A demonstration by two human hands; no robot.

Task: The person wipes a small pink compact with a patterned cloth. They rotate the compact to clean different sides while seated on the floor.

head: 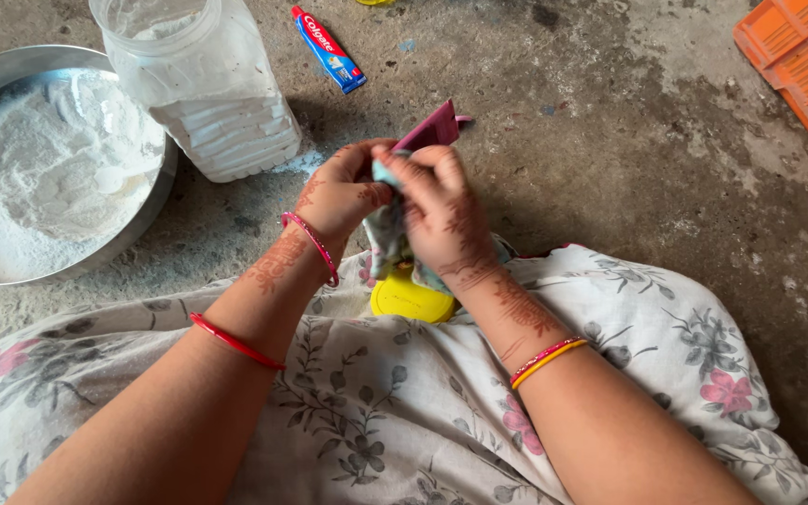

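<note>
Two hands on cloth, concrete floor

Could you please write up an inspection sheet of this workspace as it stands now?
Surface: bare grey concrete floor, stained, with white powder spilt beside the jar.
Job's things: a small patterned cloth held in both hands, with a magenta piece sticking out above them.
Clutter: metal basin of white powder, clear plastic jar partly filled with powder, toothpaste tube, yellow lid on the lap, orange crate.
Grippers: left hand and right hand both closed on the cloth.
Cables: nothing seen.
Surroundings: floral garment over the lap.
</note>
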